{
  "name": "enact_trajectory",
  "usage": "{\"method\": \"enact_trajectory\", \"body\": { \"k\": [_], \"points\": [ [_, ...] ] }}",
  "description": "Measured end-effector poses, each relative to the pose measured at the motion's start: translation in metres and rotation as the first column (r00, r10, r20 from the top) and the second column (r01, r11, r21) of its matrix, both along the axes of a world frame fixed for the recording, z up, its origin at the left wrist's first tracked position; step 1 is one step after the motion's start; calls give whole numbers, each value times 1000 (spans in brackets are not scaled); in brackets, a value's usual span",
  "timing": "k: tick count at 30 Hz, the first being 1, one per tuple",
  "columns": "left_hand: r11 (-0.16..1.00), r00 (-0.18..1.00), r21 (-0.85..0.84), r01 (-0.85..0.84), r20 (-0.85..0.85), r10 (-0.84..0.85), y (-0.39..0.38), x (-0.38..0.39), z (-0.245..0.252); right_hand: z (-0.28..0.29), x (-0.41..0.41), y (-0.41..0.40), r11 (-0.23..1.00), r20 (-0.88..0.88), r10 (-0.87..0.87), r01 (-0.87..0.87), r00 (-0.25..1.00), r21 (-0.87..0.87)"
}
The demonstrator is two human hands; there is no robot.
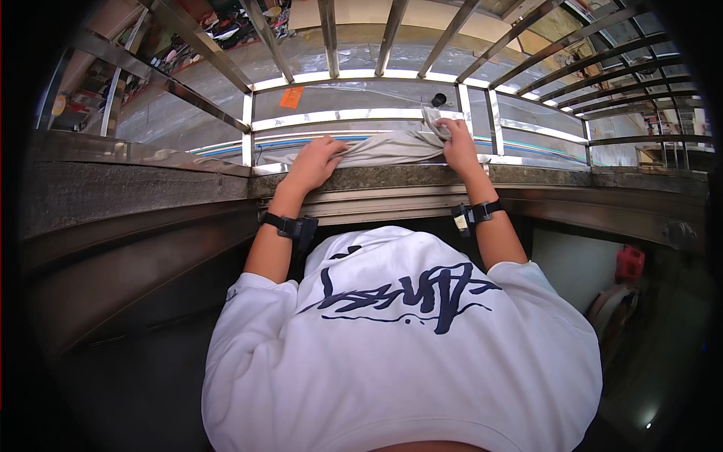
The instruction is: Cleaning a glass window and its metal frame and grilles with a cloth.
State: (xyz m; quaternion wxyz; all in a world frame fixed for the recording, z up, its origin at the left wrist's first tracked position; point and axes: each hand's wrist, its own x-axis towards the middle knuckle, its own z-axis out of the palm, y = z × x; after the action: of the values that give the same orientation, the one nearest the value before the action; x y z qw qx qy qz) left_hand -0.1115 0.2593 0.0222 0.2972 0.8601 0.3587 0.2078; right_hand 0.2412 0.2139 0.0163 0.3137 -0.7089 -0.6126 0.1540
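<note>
A light grey cloth (395, 148) lies stretched and wrinkled between my two hands, above the stone sill of a window with a metal grille (327, 116). My left hand (314, 161) grips the cloth's left part, fingers curled over it. At the other end, my right hand (458, 146) pinches a bunched fold that rises against the grille's lower rail. Each wrist wears a black strap with a small device. Part of the cloth behind my fingers is hidden.
Rough stone sill (361, 179) and metal window tracks (384, 204) run below my hands. Steel bars surround the front and sides. Beyond them are an orange paper (291, 97), a dark round object (438, 100), and blue and white pipes or cables (226, 148).
</note>
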Motion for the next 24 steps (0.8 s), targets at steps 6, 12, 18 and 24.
{"method": "enact_trajectory", "body": {
  "k": [6, 12, 18, 24],
  "points": [
    [985, 985, -110, -133, 96, 144, -4, 5, -14, 21, -17, 3, 917, 237, 351, -280, 906, -285],
    [988, 960, 51, -145, -233, 153, -2, 26, -8, 31, -58, 28, 810, 418, 493, -228, 763, -540],
    [991, 963, -124, -45, -270, 10, 4, 22, 1, 6, -66, 41, 681, -111, 695, -700, 710, -214],
    [966, 921, -254, 51, -362, -144, 33, 19, -18, 2, -77, 56, 539, -284, 512, -560, 811, -629]
  ]
}}
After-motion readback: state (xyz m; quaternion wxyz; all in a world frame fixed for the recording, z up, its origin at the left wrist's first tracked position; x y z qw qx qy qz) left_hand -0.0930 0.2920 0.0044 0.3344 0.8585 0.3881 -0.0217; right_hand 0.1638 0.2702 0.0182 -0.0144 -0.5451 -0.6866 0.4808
